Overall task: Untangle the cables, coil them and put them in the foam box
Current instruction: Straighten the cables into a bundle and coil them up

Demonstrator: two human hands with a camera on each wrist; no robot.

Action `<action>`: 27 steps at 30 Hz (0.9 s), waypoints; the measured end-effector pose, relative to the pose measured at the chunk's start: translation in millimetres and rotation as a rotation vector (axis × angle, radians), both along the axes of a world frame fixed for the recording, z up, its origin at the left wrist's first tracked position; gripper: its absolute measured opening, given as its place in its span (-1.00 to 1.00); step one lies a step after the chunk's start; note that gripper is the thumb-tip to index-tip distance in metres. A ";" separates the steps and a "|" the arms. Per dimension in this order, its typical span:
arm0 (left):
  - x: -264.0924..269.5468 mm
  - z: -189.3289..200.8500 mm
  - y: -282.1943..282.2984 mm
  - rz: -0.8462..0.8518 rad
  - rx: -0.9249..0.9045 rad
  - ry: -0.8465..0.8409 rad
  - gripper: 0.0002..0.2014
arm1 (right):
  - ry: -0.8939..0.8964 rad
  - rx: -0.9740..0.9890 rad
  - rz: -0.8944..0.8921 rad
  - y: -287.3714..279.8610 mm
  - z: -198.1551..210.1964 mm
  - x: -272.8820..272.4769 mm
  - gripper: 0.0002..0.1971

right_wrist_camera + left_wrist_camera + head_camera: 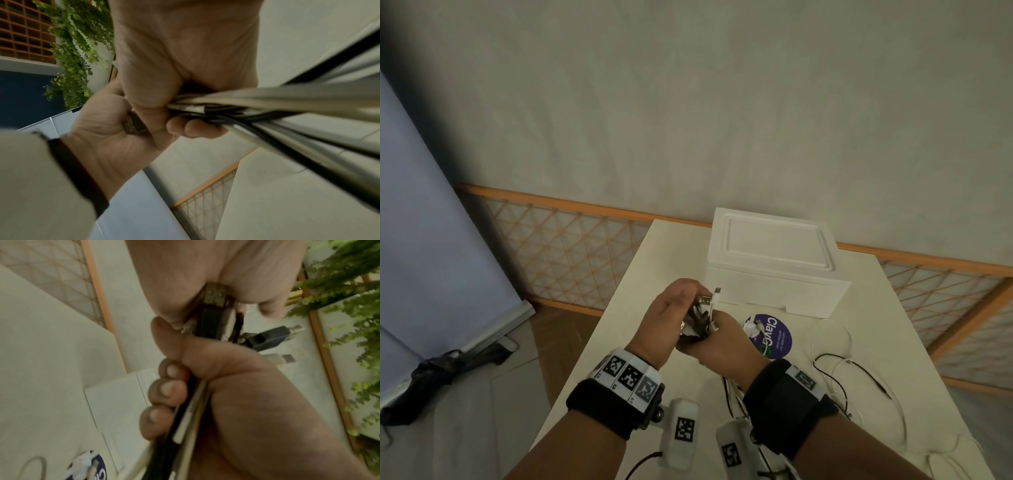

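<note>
Both hands meet above the white table [654, 253], holding one bunch of black and white cables [700, 318]. My right hand [722, 342] grips the bunch in a fist; the right wrist view shows the cables [267, 110] running out of that fist [174, 65]. My left hand [674, 305] curls over the plug ends, with a black USB plug [213, 309] against its palm [102, 138]. A white plug [717, 291] sticks up. More black and white cable [859, 373] trails loose on the table to the right. The white foam box [774, 260] stands behind the hands, lid on.
A round purple sticker [777, 337] with a small white cable end on it lies right of the hands. The table's left edge drops to the floor, where a black bag [431, 370] lies. An orange lattice rail [568, 240] runs behind the table.
</note>
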State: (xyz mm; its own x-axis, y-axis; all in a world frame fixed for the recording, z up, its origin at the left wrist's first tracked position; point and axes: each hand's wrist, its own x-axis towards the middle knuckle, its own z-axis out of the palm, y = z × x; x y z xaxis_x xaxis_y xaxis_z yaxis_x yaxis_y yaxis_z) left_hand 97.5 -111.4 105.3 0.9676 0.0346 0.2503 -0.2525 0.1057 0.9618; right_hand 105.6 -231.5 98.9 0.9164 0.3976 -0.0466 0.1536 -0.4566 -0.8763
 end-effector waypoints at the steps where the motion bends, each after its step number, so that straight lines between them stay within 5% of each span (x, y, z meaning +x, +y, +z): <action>1: 2.3 -3.1 0.9 -0.043 0.035 -0.036 -0.46 | -0.001 -0.019 0.001 -1.1 -0.3 3.4 -0.92; 4: 4.3 -6.5 0.1 -0.140 0.132 -0.088 -0.36 | -0.022 -0.147 0.084 -0.4 -1.6 13.6 -0.87; 7: 5.5 -3.2 -1.1 -0.135 0.220 -0.079 -0.55 | -0.125 -0.249 0.203 6.3 -4.3 17.3 -0.77; 11: 6.0 -4.2 -5.0 0.126 0.145 -0.027 -0.96 | -0.117 -0.242 0.182 10.3 -4.0 20.4 -0.75; 17: 2.0 -2.6 -13.7 0.236 0.251 -0.064 -0.87 | -0.051 -0.159 0.101 4.7 1.7 18.7 -0.84; 22: 1.0 -2.2 -8.2 0.123 0.042 0.053 -0.59 | 0.059 -0.105 0.075 3.7 1.7 15.0 -0.69; 27: -1.0 -1.6 -5.2 0.043 0.093 0.090 -0.82 | 0.073 -0.143 0.033 2.5 5.7 11.2 -0.71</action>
